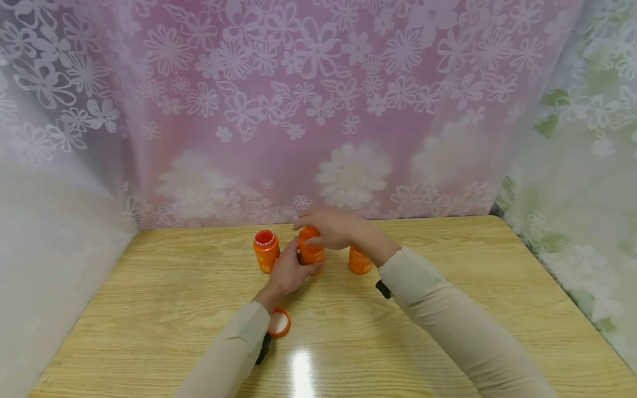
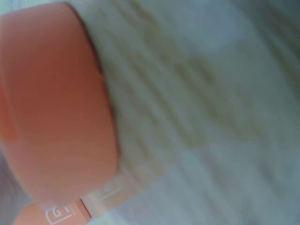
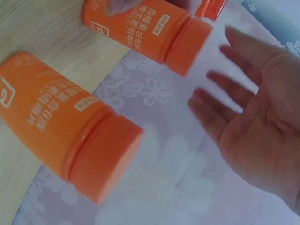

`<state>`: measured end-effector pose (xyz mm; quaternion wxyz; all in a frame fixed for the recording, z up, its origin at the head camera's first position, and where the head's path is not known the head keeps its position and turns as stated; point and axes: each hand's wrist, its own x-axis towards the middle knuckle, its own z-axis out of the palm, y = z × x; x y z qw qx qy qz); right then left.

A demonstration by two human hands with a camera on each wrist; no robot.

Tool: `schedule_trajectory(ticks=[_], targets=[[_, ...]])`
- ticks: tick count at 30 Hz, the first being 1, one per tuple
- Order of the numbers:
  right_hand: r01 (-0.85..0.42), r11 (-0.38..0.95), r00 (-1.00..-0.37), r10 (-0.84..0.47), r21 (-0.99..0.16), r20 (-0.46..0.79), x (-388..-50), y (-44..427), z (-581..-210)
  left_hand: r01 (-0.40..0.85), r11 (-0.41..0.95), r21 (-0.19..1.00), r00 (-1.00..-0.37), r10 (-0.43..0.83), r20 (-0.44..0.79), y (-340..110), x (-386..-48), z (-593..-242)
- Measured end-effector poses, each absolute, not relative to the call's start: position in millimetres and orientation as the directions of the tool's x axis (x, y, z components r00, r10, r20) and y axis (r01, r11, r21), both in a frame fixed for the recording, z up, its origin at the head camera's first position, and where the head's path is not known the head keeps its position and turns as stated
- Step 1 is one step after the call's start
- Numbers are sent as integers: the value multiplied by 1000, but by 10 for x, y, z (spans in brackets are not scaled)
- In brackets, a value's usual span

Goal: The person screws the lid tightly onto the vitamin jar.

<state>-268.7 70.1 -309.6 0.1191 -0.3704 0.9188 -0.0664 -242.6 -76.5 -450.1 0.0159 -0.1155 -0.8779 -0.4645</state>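
Observation:
My left hand (image 1: 291,271) grips the middle orange bottle (image 3: 145,30) low on its body, thumb in front. This bottle stands upright with its orange lid (image 3: 190,47) on. My right hand (image 3: 260,105) is spread beside that lid with slightly bent fingers, apart from it in the right wrist view. To the left stands an open orange bottle (image 1: 267,254), its mouth uncovered. A loose orange lid (image 1: 280,322) lies on the table by my left wrist, its pale inside showing. In the left wrist view, a blurred orange rounded shape (image 2: 56,103) fills the left side.
A third orange bottle (image 3: 51,112), lid on, stands to the right, partly behind my right forearm in the head view. The wooden table (image 1: 164,309) ends at a pink flowered curtain (image 1: 278,110) behind. Pale curtains hang at both sides.

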Motion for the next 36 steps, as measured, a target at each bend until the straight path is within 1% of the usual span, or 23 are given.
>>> schedule_trajectory(ticks=[2,3,5,7,9,14,19,22,25,28,29,31,34,36], targets=[[-692,686,-656,-727,-223,-201,-2692,707,-3102,213,547,810,-974,184,131,-767,-2425,-4494],[-692,683,-650,-730,-233,-211,-2691,705,-3111,207,550,809,-975,182,126,-768,-2425,-4491],[-679,692,-658,-722,-245,-215,-2681,698,-3130,210,551,808,-975,184,127,-767,-2427,-4488],[-654,715,-686,-698,-245,-205,-2661,685,-3151,216,550,807,-973,189,132,-763,-2429,-4491],[-634,741,-721,-670,-220,-180,-2633,664,-3165,218,544,810,-973,189,135,-759,-2431,-4499],[-565,817,-816,-574,-112,-68,-2556,584,-3224,233,536,812,-970,193,151,-751,-2440,-4513],[-439,898,-898,-439,12,28,-2485,493,-3324,258,497,828,-963,206,177,-758,-2428,-4514],[-357,932,-932,-360,61,40,-2457,444,-3370,238,514,824,-969,185,165,-766,-2414,-4506],[-295,954,-955,-297,61,25,-2448,424,-3391,221,548,807,-974,172,150,-767,-2411,-4502],[-290,957,-957,-290,9,7,-2470,456,-3405,213,555,804,-975,174,138,-760,-2407,-4500],[-303,952,-953,-303,-34,4,-2482,477,-3404,211,553,806,-975,176,135,-760,-2409,-4502],[-349,921,-935,-355,-175,-1,-2515,528,-3394,207,546,812,-975,178,129,-759,-2409,-4502],[-450,806,-874,-486,-384,4,-2571,608,-3348,200,545,814,-977,177,121,-761,-2416,-4511],[-518,717,-810,-587,-466,-3,-2606,654,-3302,207,550,809,-975,179,128,-762,-2427,-4515]])
